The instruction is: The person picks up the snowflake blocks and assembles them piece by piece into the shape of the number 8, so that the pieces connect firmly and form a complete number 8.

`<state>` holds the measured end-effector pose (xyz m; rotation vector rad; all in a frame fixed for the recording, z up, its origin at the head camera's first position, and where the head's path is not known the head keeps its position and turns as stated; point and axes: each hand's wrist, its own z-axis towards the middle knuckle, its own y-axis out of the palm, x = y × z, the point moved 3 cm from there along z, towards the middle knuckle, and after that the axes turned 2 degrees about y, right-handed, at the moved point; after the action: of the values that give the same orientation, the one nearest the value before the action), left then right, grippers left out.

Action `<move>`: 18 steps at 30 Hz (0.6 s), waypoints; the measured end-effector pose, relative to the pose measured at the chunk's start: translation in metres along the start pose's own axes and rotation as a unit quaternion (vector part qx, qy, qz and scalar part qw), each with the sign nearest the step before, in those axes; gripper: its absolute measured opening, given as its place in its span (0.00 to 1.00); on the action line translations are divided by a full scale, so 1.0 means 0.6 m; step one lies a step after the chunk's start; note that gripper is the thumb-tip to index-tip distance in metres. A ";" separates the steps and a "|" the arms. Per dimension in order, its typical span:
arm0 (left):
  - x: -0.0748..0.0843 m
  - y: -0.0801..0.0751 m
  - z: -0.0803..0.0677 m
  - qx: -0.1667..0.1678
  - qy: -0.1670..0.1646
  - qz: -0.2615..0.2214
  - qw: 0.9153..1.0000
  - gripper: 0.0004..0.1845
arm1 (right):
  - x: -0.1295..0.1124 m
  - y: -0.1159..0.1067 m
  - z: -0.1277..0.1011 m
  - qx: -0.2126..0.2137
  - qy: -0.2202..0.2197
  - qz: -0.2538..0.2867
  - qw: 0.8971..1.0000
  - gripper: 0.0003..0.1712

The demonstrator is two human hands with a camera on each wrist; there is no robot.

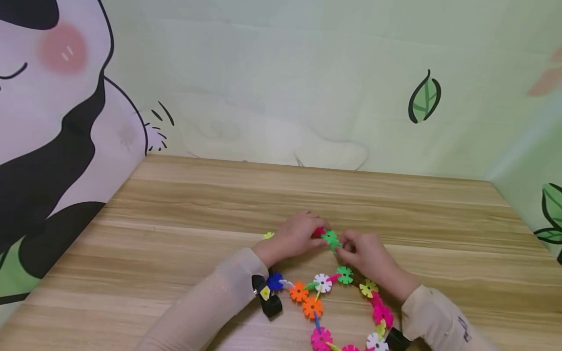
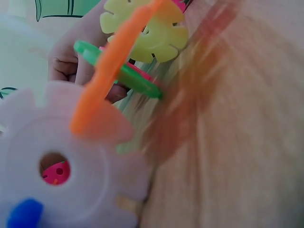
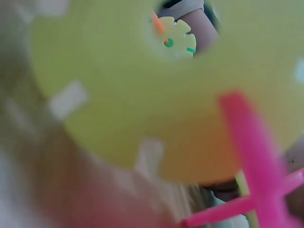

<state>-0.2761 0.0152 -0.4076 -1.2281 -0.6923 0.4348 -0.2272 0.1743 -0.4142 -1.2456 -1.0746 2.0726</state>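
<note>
In the head view, notched plastic discs in many colours are slotted together into a looping chain. My left hand (image 1: pixel 293 237) pinches the chain by a pink disc (image 1: pixel 319 232) at its far side. Just right of it, a pair of green discs (image 1: pixel 329 237) joins my two hands' work. Thumb and fingertips of my right hand (image 1: pixel 370 254) pinch the near end of that green pair. In the left wrist view, a white disc (image 2: pixel 90 171), an orange disc (image 2: pixel 107 66) edge-on and a yellow disc (image 2: pixel 164 40) partly cover the left hand. A yellow disc (image 3: pixel 142 109) fills most of the right wrist view.
Nearer to me, the chain goes on with a blue disc (image 1: pixel 275 281), orange discs (image 1: pixel 312 307), a white disc (image 1: pixel 322 282) and pink discs (image 1: pixel 383 316). It lies on the wooden tabletop (image 1: pixel 197 204). Behind stands a pale green wall (image 1: pixel 272 87) with painted figures.
</note>
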 end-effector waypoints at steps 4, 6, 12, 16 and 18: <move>0.001 0.001 0.001 0.014 0.007 -0.005 1.000 0.19 | -0.001 0.006 0.000 0.006 0.002 0.020 1.000 0.06; 0.002 0.001 0.001 0.022 0.010 -0.011 1.000 0.19 | -0.002 0.008 0.000 0.008 0.003 0.022 1.000 0.07; 0.005 0.001 0.002 0.023 0.005 -0.022 0.999 0.18 | -0.003 0.012 -0.001 0.022 -0.006 0.008 1.000 0.08; 0.006 0.001 0.002 0.020 0.000 -0.030 0.999 0.18 | -0.002 0.015 0.001 0.022 -0.012 0.000 1.000 0.08; 0.005 0.002 0.002 0.020 -0.003 -0.038 0.999 0.18 | -0.002 0.017 0.002 0.020 -0.012 -0.002 1.000 0.09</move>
<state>-0.2748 0.0186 -0.4076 -1.1588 -0.7292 0.3888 -0.2280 0.1675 -0.4216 -1.2005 -1.0403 2.1013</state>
